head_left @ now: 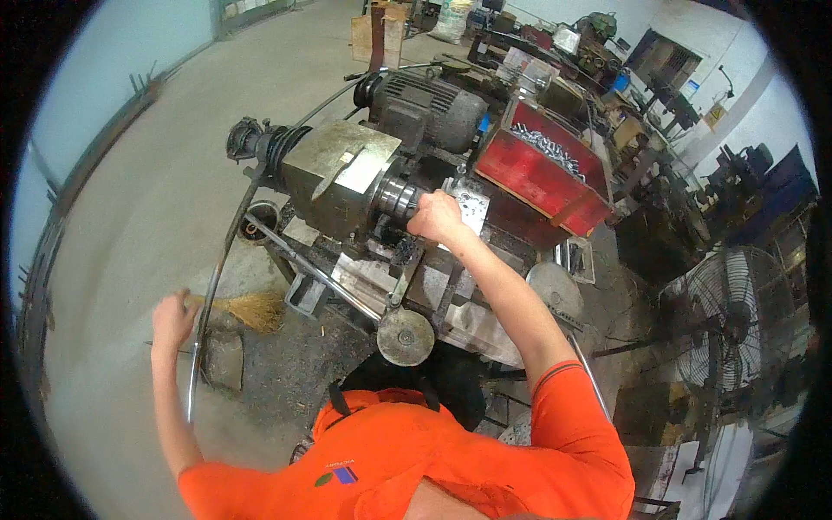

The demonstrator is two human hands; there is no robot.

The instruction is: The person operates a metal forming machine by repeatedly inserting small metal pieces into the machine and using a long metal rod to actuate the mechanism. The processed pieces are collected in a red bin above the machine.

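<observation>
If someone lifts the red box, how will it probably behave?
The red box is probably heavy, since many metal parts lie in it. Its straight, flat walls suggest it stays stiff. The loose parts may slide if it tilts.

Two hands (176, 318) (436, 217), one red box (533, 180), one broom (256, 312)

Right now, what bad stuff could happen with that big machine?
The bare right hand is right at the round metal chuck; if that spins, the hand could get caught. I can't tell whether it's turning. A flat metal tool lies on the boxy housing and might slide off if things shake. The long metal bar beside the left hand could bump it if it swung.
</observation>
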